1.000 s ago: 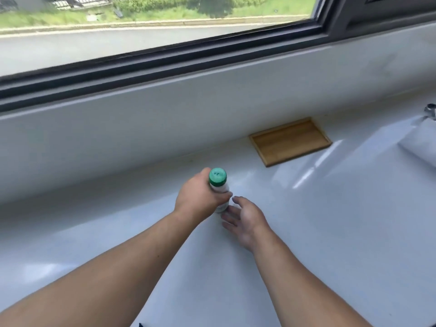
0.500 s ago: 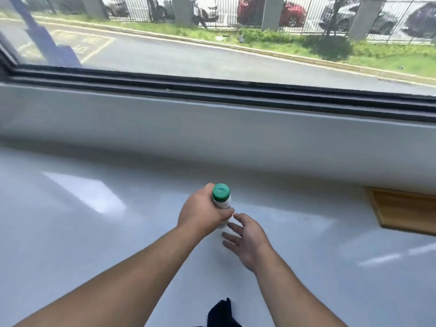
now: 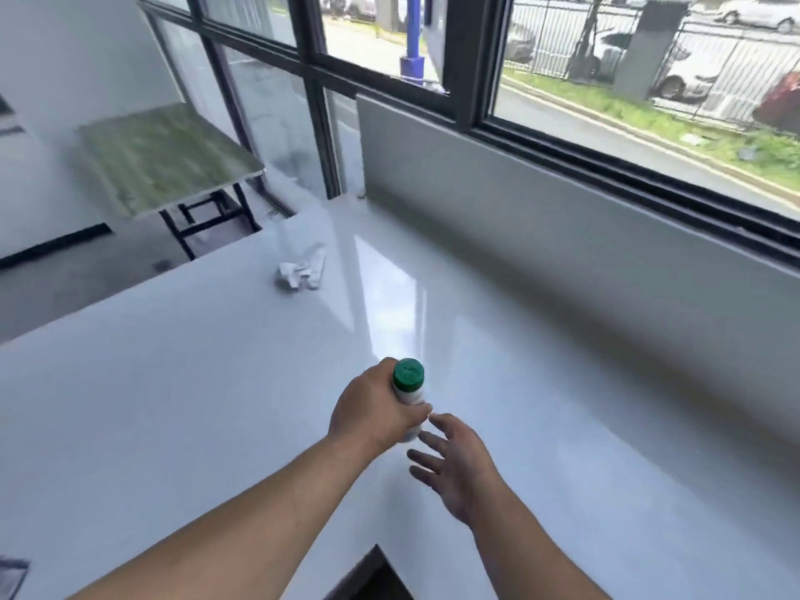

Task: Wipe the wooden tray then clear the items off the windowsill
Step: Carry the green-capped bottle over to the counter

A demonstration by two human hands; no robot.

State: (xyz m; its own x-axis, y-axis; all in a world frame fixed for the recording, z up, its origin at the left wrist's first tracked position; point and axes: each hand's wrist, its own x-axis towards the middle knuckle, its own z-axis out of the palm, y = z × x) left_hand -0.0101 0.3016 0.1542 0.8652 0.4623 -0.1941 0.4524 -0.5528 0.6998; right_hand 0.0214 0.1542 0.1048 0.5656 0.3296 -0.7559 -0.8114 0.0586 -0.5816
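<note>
From the head view I see my left hand wrapped around a small white bottle with a green cap. The fingers are curled tight about the bottle's body, so only the cap, the neck and a sliver of the white side show past the knuckles. The bottle stands roughly upright in that grip, low over the glossy white windowsill; I cannot tell whether its base touches the surface, because the hand hides it.

My right hand sits just beside the bottle, on its right and a little nearer to me. It is spread loosely, fingers apart and pointing toward the bottle, and it has hold of nothing. Its fingertips lie close to the left hand's thumb; whether they touch I cannot tell.

Farther along the sill, well apart from both hands, lies a crumpled white cloth, blurred and resting flat on the surface near the far left edge. Bright reflected light runs down the sill between the cloth and the bottle.

Behind the sill rises a pale grey wall panel, and above it the dark window frame. Beyond the sill's left edge stands a folding table with a greenish top and black legs, on the floor below.
</note>
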